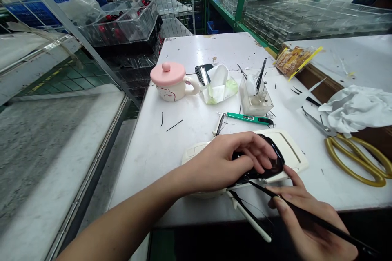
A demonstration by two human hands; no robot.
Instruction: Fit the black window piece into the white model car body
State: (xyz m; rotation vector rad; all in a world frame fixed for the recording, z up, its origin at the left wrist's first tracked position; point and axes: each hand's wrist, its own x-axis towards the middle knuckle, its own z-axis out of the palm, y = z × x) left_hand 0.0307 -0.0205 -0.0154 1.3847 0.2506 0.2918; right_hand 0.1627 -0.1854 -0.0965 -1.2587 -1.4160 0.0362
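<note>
Glossy black frame (273, 158) (curved, hard plastic)

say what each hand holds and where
Left hand grips a black curved piece over its top; right hand holds a thin black rod by its shaft.

The glossy black frame (269, 160) contrasted with the white counter (196, 53), which also carried a pink-lidded white mug (167, 91) and gold-handled scissors (352, 173).

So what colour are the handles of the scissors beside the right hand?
Gold-yellow: the scissors' handles show best in the head view.
</note>
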